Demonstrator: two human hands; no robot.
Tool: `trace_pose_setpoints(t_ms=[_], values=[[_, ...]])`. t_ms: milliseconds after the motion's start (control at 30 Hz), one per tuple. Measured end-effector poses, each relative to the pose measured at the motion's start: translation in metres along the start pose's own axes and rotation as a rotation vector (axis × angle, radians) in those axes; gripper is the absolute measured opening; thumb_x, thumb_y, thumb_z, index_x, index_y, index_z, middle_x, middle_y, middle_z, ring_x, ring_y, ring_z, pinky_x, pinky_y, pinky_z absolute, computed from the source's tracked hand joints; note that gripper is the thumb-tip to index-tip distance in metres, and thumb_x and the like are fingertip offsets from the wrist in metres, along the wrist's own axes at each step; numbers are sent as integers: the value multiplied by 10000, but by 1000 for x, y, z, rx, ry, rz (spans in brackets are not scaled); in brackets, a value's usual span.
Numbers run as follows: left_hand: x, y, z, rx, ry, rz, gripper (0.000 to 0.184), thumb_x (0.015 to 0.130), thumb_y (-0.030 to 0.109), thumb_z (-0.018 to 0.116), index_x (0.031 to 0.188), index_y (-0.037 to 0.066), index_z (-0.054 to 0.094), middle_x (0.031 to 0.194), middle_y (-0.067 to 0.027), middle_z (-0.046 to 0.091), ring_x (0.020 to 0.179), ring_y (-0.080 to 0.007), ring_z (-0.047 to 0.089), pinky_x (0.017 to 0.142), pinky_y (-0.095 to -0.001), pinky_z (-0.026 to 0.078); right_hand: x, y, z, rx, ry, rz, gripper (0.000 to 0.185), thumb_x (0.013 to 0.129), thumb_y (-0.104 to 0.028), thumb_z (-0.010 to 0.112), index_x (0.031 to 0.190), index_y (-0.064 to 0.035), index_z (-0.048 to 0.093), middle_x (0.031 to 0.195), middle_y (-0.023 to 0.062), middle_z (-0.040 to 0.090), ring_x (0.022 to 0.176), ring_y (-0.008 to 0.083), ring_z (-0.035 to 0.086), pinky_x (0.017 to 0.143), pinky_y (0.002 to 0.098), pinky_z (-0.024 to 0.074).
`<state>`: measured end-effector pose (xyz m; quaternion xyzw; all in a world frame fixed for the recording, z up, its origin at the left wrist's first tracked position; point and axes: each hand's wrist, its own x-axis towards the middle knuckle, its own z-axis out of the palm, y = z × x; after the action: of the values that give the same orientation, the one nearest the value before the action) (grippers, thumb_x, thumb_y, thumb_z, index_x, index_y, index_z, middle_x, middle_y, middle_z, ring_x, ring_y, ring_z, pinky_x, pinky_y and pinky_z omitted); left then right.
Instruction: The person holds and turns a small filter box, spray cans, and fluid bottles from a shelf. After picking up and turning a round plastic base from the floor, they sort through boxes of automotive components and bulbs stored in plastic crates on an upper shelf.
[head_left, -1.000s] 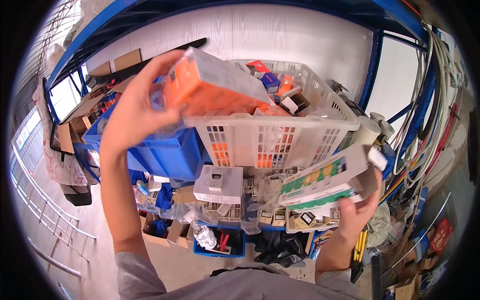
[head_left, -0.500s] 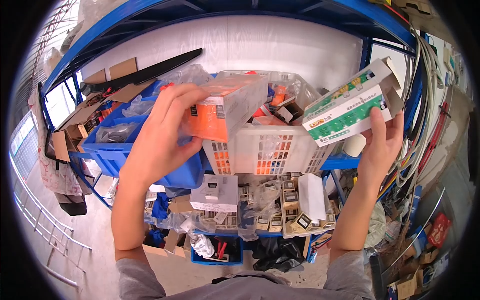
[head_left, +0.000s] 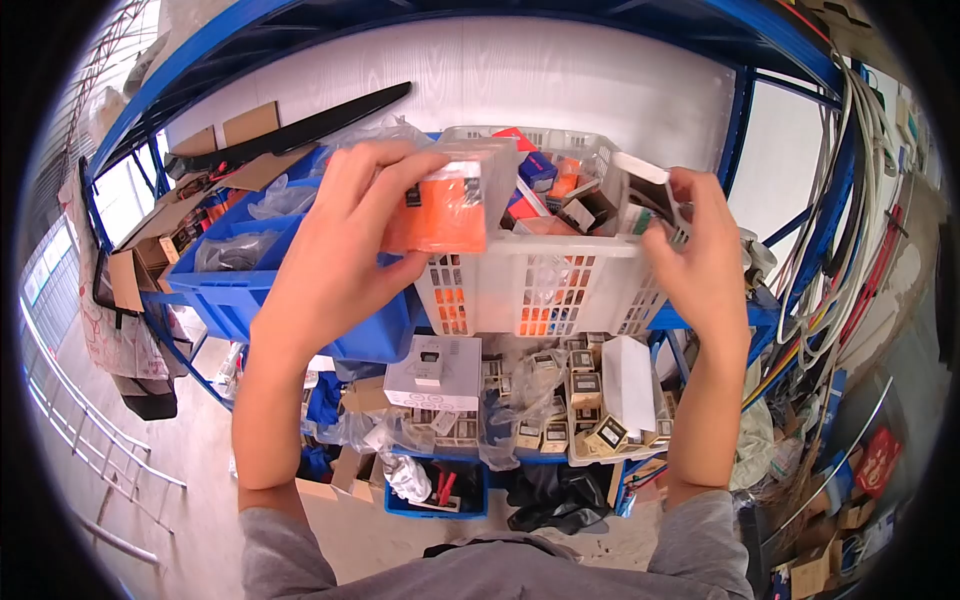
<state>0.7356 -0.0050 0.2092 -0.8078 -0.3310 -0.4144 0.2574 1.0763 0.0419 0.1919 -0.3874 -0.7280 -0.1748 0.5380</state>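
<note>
My left hand [head_left: 335, 235] grips a clear-wrapped box with an orange front [head_left: 450, 212], thumb below and fingers over the top. It is held up before the left part of a white plastic basket [head_left: 560, 245]. In my right hand [head_left: 705, 265], a green-and-white carton [head_left: 640, 172] is pinched at the basket's right end, its end turned toward me and slightly blurred. Whether the carton rests on the things in the basket, I cannot tell. Red, blue and orange packages [head_left: 540, 172] lie piled inside the basket.
Blue bins [head_left: 225, 290] with plastic-bagged parts stand left of the basket on the blue shelf. Below are a white box [head_left: 435, 375] and a tray of several small boxes [head_left: 585, 385]. Cables [head_left: 850, 200] hang at the right.
My right hand has moved left and turned the green-and-white carton, bringing it to the basket's right end. My left hand has shifted slightly right with the orange-fronted box.
</note>
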Motion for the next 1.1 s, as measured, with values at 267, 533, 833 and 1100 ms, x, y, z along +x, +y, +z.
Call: trace_pose_setpoints(t_ms=[267,533,833,1100], values=[[18,-5,-7,-50,-107,-11,806,705,-16,886,1455,65,602,1361,-135,589,1268,-335,577,1088,-401,486,3,13,-18,99,-139,309,436,856,-21,649,1273,53,542,1172,295,695,1125,421,690,1012,443,524],[46,-31,18,-159,-307,-30,663,865,181,861,1467,42,623,1218,-111,617,1000,-233,578,886,-333,485,-5,23,-24,229,-131,293,460,917,-67,684,1335,50,532,1216,246,710,1188,340,680,1084,410,481],[30,-21,38,151,-253,-3,567,979,254,769,1476,30,614,1211,-143,636,1030,-310,583,914,-378,495,-31,31,-15,263,-25,220,513,993,-192,736,1440,2,575,1350,205,681,1284,280,631,1094,385,480],[-79,29,-20,351,233,10,463,911,186,747,1311,-30,659,1289,-195,685,1217,-365,613,1060,-431,460,-61,43,0,232,-7,210,547,1077,-206,670,1583,-81,506,1519,145,566,1375,254,570,1167,387,444]])
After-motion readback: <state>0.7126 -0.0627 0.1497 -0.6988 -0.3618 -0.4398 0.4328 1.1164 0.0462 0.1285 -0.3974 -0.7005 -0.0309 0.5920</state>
